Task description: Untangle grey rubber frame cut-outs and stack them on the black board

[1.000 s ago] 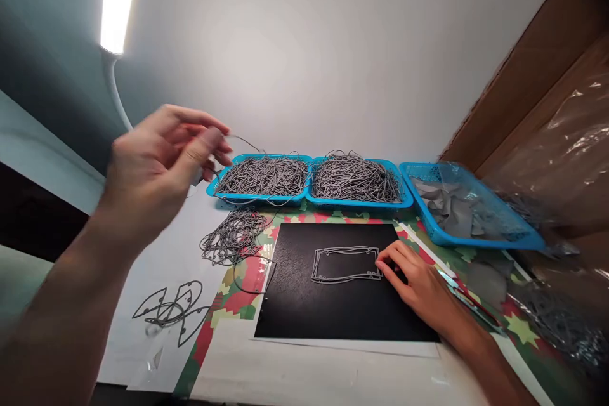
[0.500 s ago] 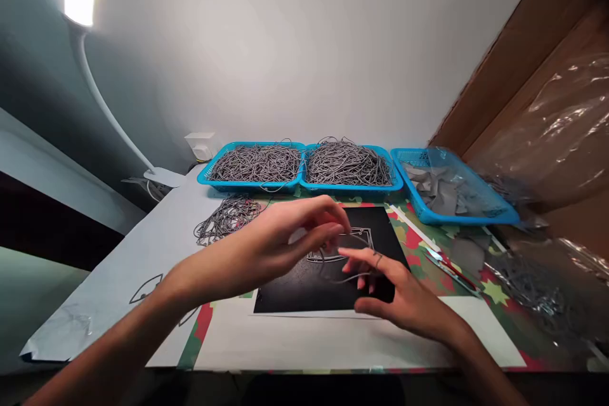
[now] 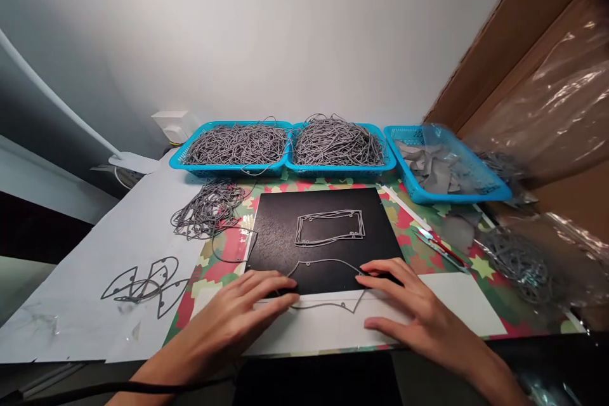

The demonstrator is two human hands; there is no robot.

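A thin grey looped rubber gasket (image 3: 328, 260) lies across the front edge of a black board (image 3: 278, 244) and the white sheet below it. My left hand (image 3: 247, 304) is at the gasket's left end, thumb and index finger closed in around it, hiding that part. At the right end, fingertips of my right hand (image 3: 404, 292) touch the loop; its fingers are stretched and the thumb stands apart. Farther up the board sits a neat stack of similar gaskets (image 3: 330, 242), roughly rectangular. Another single gasket (image 3: 228, 261) lies left of the board.
Two blue baskets (image 3: 228, 169) (image 3: 340, 169) heaped with grey gaskets stand along the wall. A third blue basket (image 3: 457, 198) holds grey scraps. Left are a tangled gasket pile (image 3: 209, 209) and loose gaskets (image 3: 147, 285). Red-handled tweezers (image 3: 442, 249) and a plastic bag (image 3: 518, 260) lie right.
Both hands have come down from above the board to its front edge and moved apart. The gasket that was held up between them now lies spread out. The view has shifted.
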